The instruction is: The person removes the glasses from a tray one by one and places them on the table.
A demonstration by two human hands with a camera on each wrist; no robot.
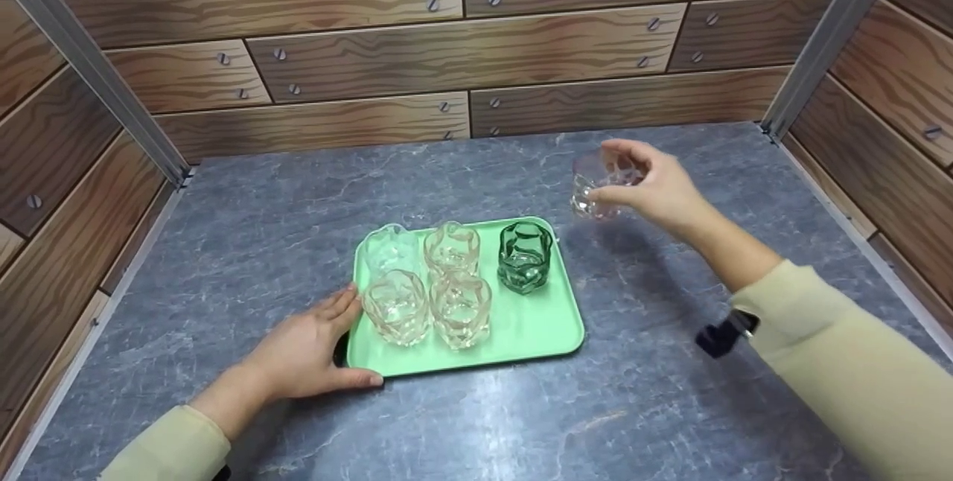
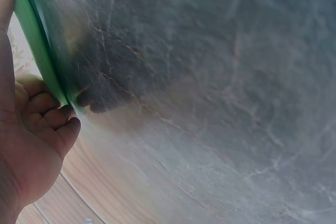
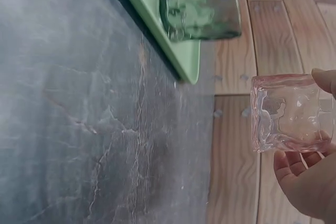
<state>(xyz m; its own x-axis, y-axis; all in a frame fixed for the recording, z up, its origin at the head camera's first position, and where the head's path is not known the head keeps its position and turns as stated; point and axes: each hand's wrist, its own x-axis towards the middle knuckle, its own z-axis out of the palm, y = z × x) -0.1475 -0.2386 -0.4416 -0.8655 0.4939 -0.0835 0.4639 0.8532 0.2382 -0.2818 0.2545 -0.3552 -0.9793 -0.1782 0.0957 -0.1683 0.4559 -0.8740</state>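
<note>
My right hand (image 1: pixel 659 187) holds a clear, pink-tinted drinking glass (image 1: pixel 587 190) above the table, beyond the tray's back right corner. Thumb and fingers span the glass's sides in the right wrist view. At the green tray's (image 1: pixel 540 328) front left corner, my left hand (image 1: pixel 301 351) grips the rim, thumb along the front edge and fingers at the left side. A dark green glass (image 1: pixel 525 261) stands upright on the tray's right half. The left half carries a pale green glass (image 1: pixel 389 246), a pinkish glass (image 1: pixel 450 243) behind, and two clear glasses (image 1: pixel 398 310) in front.
The grey marbled tabletop (image 1: pixel 246 243) surrounds the tray. Wood-patterned panels (image 1: pixel 372 64) close off the back and both sides, with metal posts (image 1: pixel 819 42) at the back corners. A black strap (image 1: pixel 726 332) hangs by the right sleeve.
</note>
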